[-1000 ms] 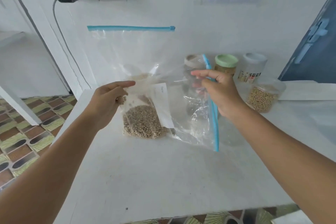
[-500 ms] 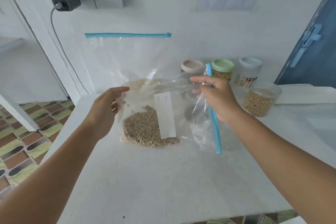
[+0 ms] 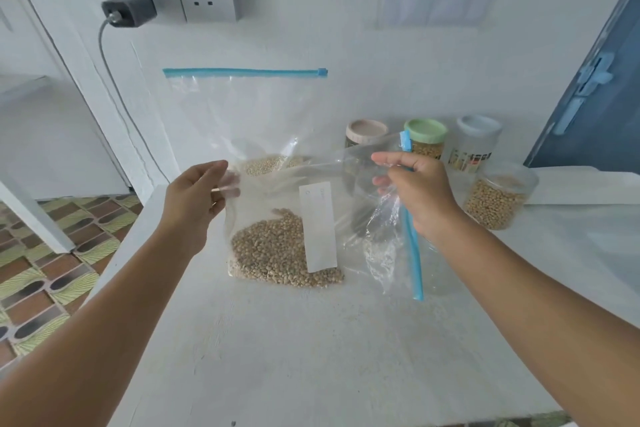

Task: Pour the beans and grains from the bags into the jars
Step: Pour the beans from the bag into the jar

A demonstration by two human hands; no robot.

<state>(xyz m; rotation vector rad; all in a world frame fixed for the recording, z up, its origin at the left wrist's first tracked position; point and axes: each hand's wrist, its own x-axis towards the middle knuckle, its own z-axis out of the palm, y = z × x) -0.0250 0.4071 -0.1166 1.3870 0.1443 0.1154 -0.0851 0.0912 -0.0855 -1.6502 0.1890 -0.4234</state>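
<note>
Change: the bean bag (image 3: pixel 287 246) is lying flatter on the table (image 3: pixel 311 357) than a second ago.
Left hand (image 3: pixel 194 204): pinching the bag's left edge.
Right hand (image 3: pixel 420 191): closing on the bag's blue zip edge (image 3: pixel 414 253).
Jars (image 3: pixel 498 199): standing right, near the wall.
Room: bare tabletop lying toward the front edge.
</note>
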